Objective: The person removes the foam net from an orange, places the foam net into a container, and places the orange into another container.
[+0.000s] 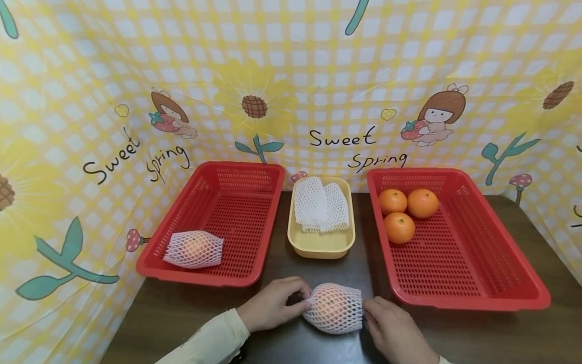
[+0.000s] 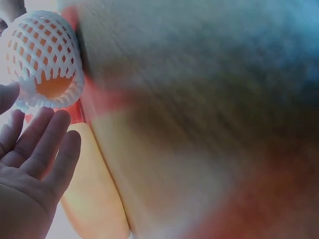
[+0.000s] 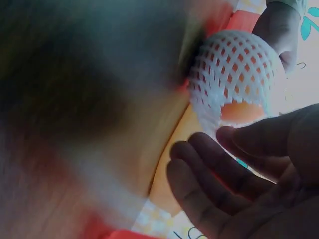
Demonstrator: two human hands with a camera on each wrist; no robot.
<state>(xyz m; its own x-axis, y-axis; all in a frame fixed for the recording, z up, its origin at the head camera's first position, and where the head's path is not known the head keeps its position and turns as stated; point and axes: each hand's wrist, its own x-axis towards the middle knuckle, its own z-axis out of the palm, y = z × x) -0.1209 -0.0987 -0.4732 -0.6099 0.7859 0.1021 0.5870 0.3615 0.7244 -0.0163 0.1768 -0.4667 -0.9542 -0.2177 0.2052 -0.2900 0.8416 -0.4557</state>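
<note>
On the table between the hands lies an orange in a white foam fruit net [image 1: 334,308]. My left hand [image 1: 279,303] pinches the net's gathered left end between thumb and fingers. At the opposite, wider end, my right hand [image 1: 395,326] holds the net's edge with its thumb and fingertips. In the right wrist view, bare orange peel [image 3: 243,111] shows through the net's opening beside the thumb. The left wrist view also shows peel [image 2: 55,87] at the opening near the fingers.
A red basket [image 1: 268,227] at left holds one netted orange [image 1: 194,248]. Behind the hands, a yellow tub [image 1: 318,245] contains foam nets [image 1: 311,202]. The right red basket [image 1: 459,263] holds three bare oranges [image 1: 399,228]. A patterned cloth [image 1: 291,76] hangs behind.
</note>
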